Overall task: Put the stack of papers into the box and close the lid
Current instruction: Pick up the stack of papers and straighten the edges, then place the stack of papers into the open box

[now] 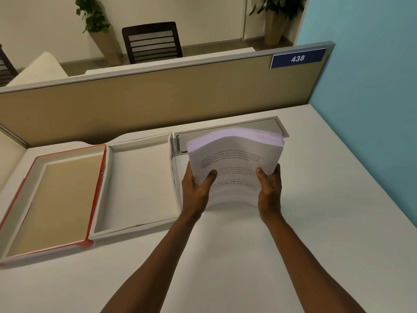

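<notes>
A thick stack of printed papers (234,154) is lifted above the white desk, bowed upward in the middle. My left hand (196,188) grips its left edge with the thumb on top, and my right hand (269,188) grips its right edge the same way. Just left of the stack lies the open box (140,225), a shallow white tray with nothing in it. Its red-edged lid (96,195) lies flipped open flat to the left of the tray, joined to it along one side, brown inside.
A grey cable-cover plate (259,124) is set into the desk (225,256) behind the papers. A tan partition (158,98) with a blue "438" sign (297,58) runs along the back. A blue wall (372,109) borders the right side.
</notes>
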Demonstrator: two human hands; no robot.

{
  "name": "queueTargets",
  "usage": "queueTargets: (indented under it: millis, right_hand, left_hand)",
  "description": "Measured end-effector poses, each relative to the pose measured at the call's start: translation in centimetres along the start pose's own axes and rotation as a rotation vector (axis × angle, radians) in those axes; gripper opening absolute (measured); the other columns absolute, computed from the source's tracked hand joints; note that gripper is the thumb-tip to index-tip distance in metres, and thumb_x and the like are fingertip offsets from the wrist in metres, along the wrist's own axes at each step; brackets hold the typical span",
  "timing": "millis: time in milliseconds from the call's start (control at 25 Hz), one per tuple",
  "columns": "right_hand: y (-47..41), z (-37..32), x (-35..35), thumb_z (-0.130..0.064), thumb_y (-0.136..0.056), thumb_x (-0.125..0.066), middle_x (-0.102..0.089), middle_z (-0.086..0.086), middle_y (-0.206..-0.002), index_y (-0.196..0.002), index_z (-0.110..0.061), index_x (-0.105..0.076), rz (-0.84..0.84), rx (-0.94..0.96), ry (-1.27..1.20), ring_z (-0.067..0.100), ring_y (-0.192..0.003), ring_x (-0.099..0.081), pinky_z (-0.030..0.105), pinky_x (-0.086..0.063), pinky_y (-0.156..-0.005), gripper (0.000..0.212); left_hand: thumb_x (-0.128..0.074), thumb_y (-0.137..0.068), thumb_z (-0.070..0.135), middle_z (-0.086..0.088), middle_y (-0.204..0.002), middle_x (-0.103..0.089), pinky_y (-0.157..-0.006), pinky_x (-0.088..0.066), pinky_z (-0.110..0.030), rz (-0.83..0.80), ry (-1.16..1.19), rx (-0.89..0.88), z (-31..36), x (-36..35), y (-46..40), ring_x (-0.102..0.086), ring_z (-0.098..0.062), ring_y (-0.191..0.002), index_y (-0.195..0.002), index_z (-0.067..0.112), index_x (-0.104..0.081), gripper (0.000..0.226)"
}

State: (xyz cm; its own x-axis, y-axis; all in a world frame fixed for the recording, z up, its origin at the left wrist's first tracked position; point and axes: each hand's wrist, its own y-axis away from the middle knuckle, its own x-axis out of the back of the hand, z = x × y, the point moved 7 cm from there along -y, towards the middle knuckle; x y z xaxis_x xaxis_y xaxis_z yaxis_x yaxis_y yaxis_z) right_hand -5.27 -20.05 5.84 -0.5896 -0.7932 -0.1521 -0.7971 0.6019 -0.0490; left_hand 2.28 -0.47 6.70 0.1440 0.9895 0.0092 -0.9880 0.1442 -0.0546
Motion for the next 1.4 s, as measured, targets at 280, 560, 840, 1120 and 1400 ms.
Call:
queueTargets:
  millis: [280, 560, 840, 1120, 1400]
  right_hand:
    - [1.0, -0.1, 0.6, -0.033, -0.086, -0.058, -0.065, -0.002, -0.114, -0.120, -0.038, -0.050, 0.009, 0.040, 0.043, 0.014, -0.101, -0.066, 0.033, -0.061, -0.078, 0.036]
    - [1.0, 0.3, 0.5, -0.030, -0.086, -0.058, -0.066, 0.000, -0.113, -0.120, -0.030, -0.052, 0.047, 0.005, -0.007, 0.015, -0.100, -0.066, 0.033, -0.061, -0.076, 0.035]
    - [1.7, 1.0, 1.8, -0.029, -0.087, -0.062, -0.062, -0.005, -0.114, -0.123, -0.035, -0.043, -0.010, 0.061, 0.271, 0.005, -0.100, -0.062, 0.016, -0.057, -0.078, 0.041]
    - [1.6, 0.2, 2.0, -0.026, -0.092, -0.065, -0.068, 0.010, -0.110, -0.115, -0.010, -0.053, -0.017, 0.121, 0.568, 0.024, -0.086, -0.065, 0.026, -0.057, -0.071, 0.030]
    - [1.4, -2.6, -3.1, -0.031, -0.089, -0.070, -0.068, -0.001, -0.097, -0.108, -0.014, -0.061, -0.115, 0.089, 0.553, 0.016, -0.079, -0.069, 0.022, -0.054, -0.061, 0.027]
  left_hand:
    - [-0.071, -0.086, 0.029, 0.001, -0.121, -0.069, -0.086, -0.062, -0.050, -0.019, -0.050, -0.003, -0.6, 1.0, 0.8, -0.067, -0.025, -0.111, -0.136, 0.022, -0.053, 0.053]
    - [-0.068, -0.090, 0.012, 0.006, -0.118, -0.068, -0.086, -0.063, -0.038, 0.002, -0.085, 0.012, -1.3, 0.5, 0.8, -0.066, -0.018, -0.111, -0.135, 0.019, -0.053, 0.048]
    - [-0.066, -0.090, 0.023, 0.004, -0.125, -0.065, -0.090, -0.060, -0.035, -0.103, -0.165, 0.013, -1.7, 1.1, 1.1, -0.063, -0.020, -0.115, -0.140, 0.024, -0.046, 0.053]
    - [-0.062, -0.091, 0.001, 0.010, -0.115, -0.064, -0.080, -0.052, -0.010, -0.161, -0.356, -0.008, -0.1, 2.8, 1.0, -0.063, -0.019, -0.103, -0.133, 0.017, -0.055, 0.046]
    - [-0.075, -0.086, 0.013, -0.002, -0.113, -0.074, -0.079, -0.064, -0.045, -0.025, -0.061, 0.187, 2.7, 9.4, 0.4, -0.076, -0.026, -0.093, -0.122, 0.017, -0.063, 0.037]
